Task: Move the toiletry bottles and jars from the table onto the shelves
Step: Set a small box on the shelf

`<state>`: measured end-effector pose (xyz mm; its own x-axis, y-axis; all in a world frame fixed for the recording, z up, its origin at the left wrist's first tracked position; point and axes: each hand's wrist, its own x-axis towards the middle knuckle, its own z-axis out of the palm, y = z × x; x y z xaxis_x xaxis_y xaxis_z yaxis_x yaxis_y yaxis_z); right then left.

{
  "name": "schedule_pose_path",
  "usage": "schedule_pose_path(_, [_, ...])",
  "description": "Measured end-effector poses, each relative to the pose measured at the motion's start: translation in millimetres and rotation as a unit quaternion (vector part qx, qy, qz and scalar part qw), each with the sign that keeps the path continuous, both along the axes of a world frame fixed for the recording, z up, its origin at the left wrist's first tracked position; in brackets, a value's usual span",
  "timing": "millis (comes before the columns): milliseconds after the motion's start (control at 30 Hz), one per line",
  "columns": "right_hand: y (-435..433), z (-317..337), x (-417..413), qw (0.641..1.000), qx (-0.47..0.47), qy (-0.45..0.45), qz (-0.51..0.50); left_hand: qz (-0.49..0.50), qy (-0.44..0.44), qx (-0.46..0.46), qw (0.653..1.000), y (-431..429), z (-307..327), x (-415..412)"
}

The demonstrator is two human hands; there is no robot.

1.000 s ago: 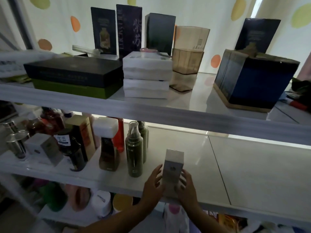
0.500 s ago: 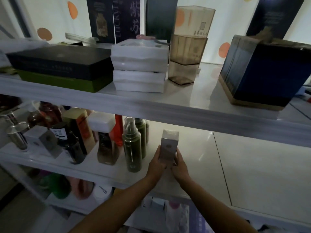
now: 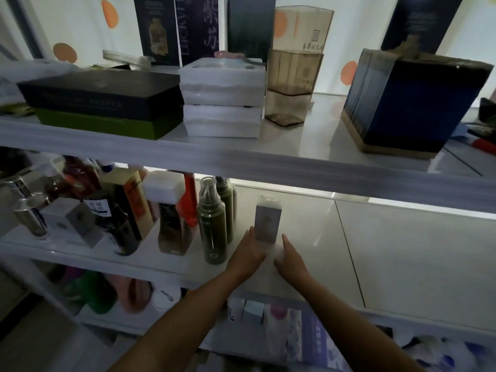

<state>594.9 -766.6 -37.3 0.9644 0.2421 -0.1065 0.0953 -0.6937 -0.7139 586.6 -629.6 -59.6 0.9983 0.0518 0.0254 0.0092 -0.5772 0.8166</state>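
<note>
White shelves stand against a pale wall with orange spots (image 3: 110,13). On the top shelf (image 3: 308,135), from the left, sit a flat black box (image 3: 99,95), a stack of white trays (image 3: 222,100), a smoky clear tub (image 3: 294,84) and a big blue box (image 3: 410,103). On the middle shelf (image 3: 402,251), a steel cup (image 3: 29,218) comes first, then a dark bottle (image 3: 118,224), a white-capped bottle (image 3: 167,218) and two green spray bottles (image 3: 212,224). Just right of them my left hand (image 3: 248,253) lies with fingers straight and apart. The small grey box (image 3: 267,221) stands upright on the shelf between my hands. My right hand (image 3: 291,260) is likewise spread, gripping nothing. I cannot tell whether either hand's fingertips touch the box.
</note>
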Motion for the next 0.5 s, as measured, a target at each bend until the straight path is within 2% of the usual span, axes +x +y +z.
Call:
schedule_pose_path(67, [-10, -6, -10, 0.997, -0.061, -0.028, 0.040, -0.028, 0.003, 0.134, 0.991, 2, -7, -16])
schedule_pose_path(133, [-19, -13, -18, 0.983, -0.155, -0.031, 0.095, -0.058, 0.015, 0.250, 0.966, 6, -17, -32])
schedule_pose_path(233, [-22, -17, -31, 0.963, -0.218, -0.055, 0.145, -0.093, 0.011, 0.355, 0.930, 12, -18, -56])
schedule_pose_path(367, [-6, -15, -65, 0.961, -0.182, -0.089, 0.188, -0.057, 0.008, 0.371, 0.927, 28, -19, -106])
schedule_pose_path(500, [21, -22, -111, 0.951, -0.154, -0.091, 0.253, 0.048, 0.062, 0.374, 0.924, 44, -12, -178])
